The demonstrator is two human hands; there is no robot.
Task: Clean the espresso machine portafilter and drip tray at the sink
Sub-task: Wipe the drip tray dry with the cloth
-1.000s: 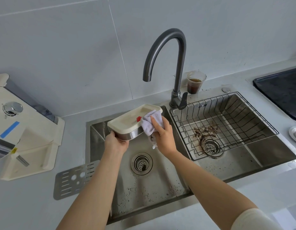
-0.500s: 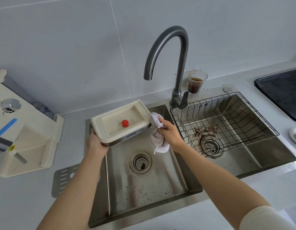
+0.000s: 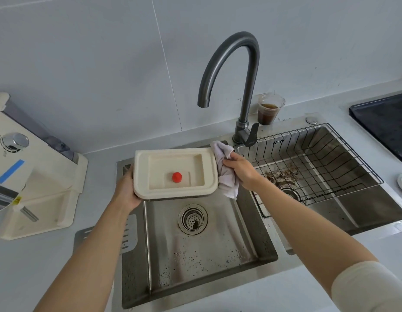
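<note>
Drip tray (image 3: 175, 173) is held over the sink (image 3: 206, 255), long axis 9 to 3 o'clock. Its 9 o'clock end is gripped by the left hand (image 3: 125, 192); at 3 o'clock a cloth (image 3: 226, 176), clutched in the right hand (image 3: 240, 172), is laid against it.

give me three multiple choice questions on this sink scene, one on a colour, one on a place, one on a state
1. The knob in the drip tray is:
A) blue B) red C) green

2. The cup of brown liquid stands:
A) in the drip tray B) on the counter by the faucet C) under the faucet's spout

3. The right hand:
A) hangs empty B) grips a cloth C) turns the faucet lever

Answers:
1 B, it shows red on the cream tray.
2 B, it sits right of the faucet's base.
3 B, the fingers curl round the cloth at the tray's right edge.
</note>
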